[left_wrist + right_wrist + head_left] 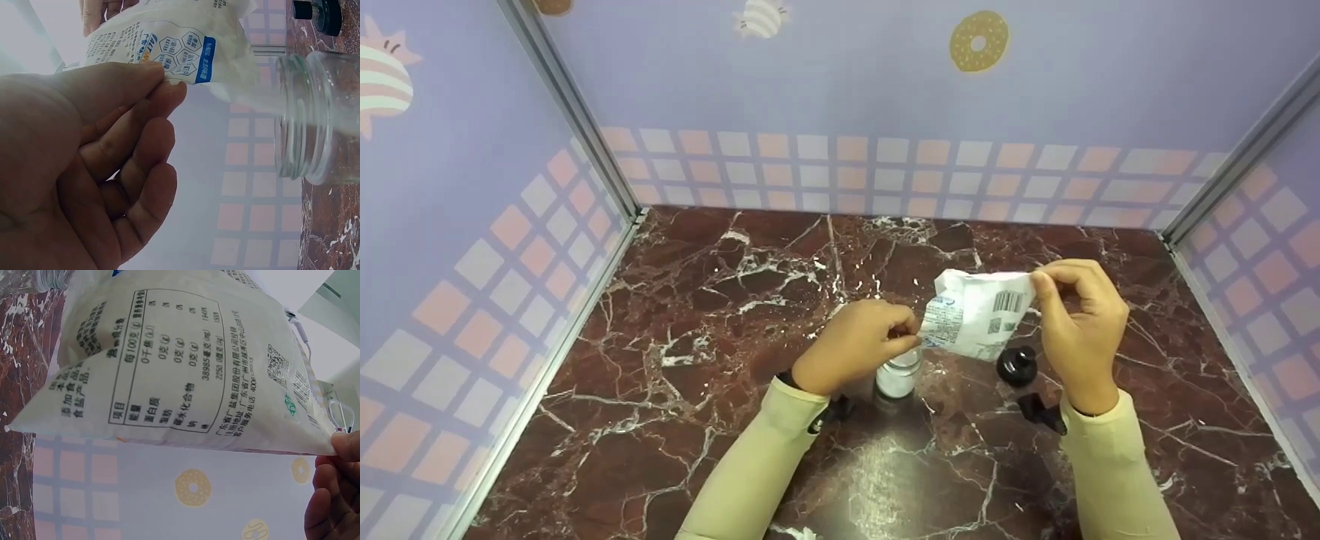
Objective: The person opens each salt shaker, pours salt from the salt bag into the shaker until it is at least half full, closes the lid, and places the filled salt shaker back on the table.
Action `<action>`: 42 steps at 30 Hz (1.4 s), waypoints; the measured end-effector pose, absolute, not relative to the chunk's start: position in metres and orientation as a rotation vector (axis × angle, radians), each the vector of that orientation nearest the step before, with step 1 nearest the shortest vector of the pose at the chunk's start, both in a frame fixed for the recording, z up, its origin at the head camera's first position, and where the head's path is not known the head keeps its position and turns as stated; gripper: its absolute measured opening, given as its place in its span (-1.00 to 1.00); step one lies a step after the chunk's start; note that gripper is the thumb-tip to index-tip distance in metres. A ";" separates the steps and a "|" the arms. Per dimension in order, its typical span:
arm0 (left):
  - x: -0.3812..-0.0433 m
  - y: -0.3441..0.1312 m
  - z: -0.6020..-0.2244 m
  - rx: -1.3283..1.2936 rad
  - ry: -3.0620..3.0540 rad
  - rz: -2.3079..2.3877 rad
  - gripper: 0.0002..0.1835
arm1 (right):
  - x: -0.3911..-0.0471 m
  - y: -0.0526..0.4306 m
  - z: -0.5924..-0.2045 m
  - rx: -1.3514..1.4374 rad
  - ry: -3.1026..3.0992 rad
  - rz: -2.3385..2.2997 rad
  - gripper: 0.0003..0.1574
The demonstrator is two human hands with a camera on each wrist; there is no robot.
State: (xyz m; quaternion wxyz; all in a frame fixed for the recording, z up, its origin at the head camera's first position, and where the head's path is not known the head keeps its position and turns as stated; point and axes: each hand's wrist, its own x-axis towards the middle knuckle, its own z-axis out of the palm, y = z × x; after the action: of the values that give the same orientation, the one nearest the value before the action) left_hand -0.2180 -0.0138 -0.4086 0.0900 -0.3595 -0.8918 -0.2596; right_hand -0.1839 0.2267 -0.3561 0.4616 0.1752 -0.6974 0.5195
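A white printed salt bag [979, 311] is held tilted above the table between both hands. My left hand [861, 341] pinches its lower edge between thumb and index finger, the other fingers curled, as the left wrist view shows. The right hand [1084, 322] pinches the bag's upper corner. In the left wrist view a white stream of salt [256, 98] runs from the bag into the mouth of a clear glass jar [318, 118]. The jar stands upright below my left hand, with white salt inside. A black knobbed lid [1018, 367] lies right of the jar, under the bag.
The dark red marbled tabletop [675, 420] has white veins and specks. Lavender panels with pink and white squares enclose it at the back [855, 97], left [427, 247] and right [1271, 247].
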 end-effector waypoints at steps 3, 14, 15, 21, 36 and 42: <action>-0.218 -0.014 -0.409 -1.072 -2.649 -0.774 -0.88 | -0.184 0.227 -0.356 0.426 -1.713 1.275 -0.87; -0.219 -0.014 -0.408 -1.060 -2.674 -0.776 -0.88 | -0.185 0.226 -0.356 0.435 -1.709 1.273 -0.88; -0.219 -0.014 -0.408 -1.056 -2.676 -0.776 -0.88 | -0.185 0.226 -0.356 0.433 -1.712 1.268 -0.88; -0.218 -0.014 -0.408 -1.051 -2.677 -0.771 -0.88 | -0.184 0.227 -0.356 0.422 -1.722 1.253 -0.88; -0.220 -0.012 -0.407 -1.063 -2.679 -0.770 -0.88 | -0.185 0.226 -0.354 0.425 -1.721 1.254 -0.87; -0.219 -0.013 -0.408 -1.057 -2.679 -0.764 -0.88 | -0.184 0.226 -0.355 0.426 -1.729 1.260 -0.88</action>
State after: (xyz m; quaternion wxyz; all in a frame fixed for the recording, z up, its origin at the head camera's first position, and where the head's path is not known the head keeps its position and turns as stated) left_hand -0.2191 -0.0129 -0.4082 0.0807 -0.3536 -0.8962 -0.2555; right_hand -0.1843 0.2257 -0.3553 0.4620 0.1730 -0.7030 0.5122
